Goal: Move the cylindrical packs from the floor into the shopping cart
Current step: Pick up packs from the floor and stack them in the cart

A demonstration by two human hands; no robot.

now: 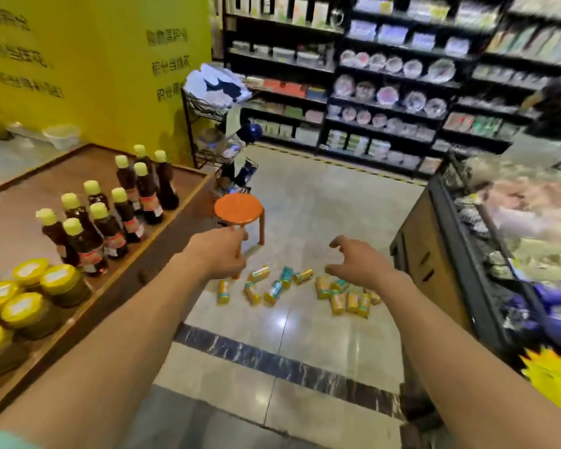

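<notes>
The cylindrical packs (292, 286) are seen scattered on the floor (321, 205). Both the left hand (219, 254) and right hand (358, 262) are held empty, fingers loosely spread. Labels are blurred; a few packs are possibly hidden behind the right hand.

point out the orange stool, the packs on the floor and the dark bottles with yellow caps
orange stool (238, 207), head view, middle of its round seat
cylindrical packs (273, 292), head view, side of one pack lying on the floor tiles
dark bottles (147, 189), head view, body of one upright bottle on the wooden counter

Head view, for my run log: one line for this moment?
packs: on floor | left hand: empty | right hand: open, empty | cart: unseen
</notes>
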